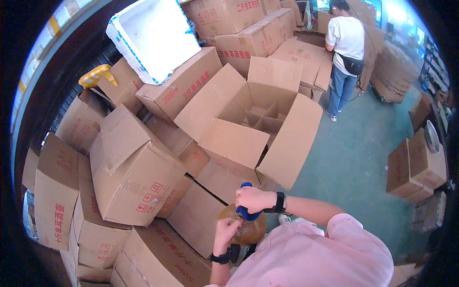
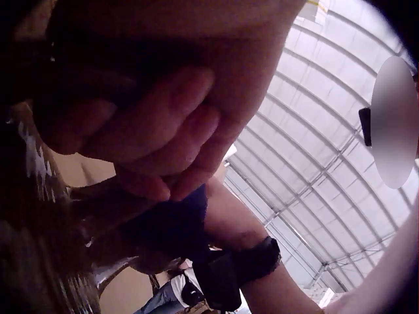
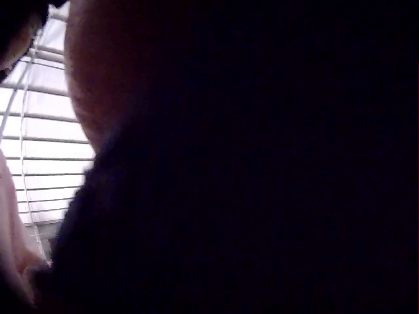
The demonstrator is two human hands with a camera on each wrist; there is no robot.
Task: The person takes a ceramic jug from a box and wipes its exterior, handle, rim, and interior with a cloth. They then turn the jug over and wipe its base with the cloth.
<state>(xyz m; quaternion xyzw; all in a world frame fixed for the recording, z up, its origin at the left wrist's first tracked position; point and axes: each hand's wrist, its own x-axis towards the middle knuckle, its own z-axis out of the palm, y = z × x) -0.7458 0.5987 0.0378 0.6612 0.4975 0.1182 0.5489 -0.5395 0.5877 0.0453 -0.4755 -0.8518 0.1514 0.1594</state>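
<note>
A large, clear, brownish-looking glass jug [image 1: 253, 230] stands in front of the person's body, low in the head view. The right hand [image 1: 252, 199] grips a dark blue cloth [image 1: 249, 214] over the jug's top. Below it, the left hand [image 1: 227, 230] has its fingers curled at the jug's upper part, close to the cloth. In the left wrist view, the curled fingers [image 2: 163, 131] of that hand show beside shiny glass, with the blue cloth [image 2: 173, 222] just beyond. Darkness fills most of the right wrist view, hiding the right fingers.
Ahead is an open carton [image 1: 234, 107] with cardboard dividers [image 1: 260, 119]. Stacked cartons [image 1: 138, 177] crowd the left side, and a white foam box [image 1: 155, 38] sits on top. Another person [image 1: 346, 43] stands at the back right on the green floor [image 1: 354, 148].
</note>
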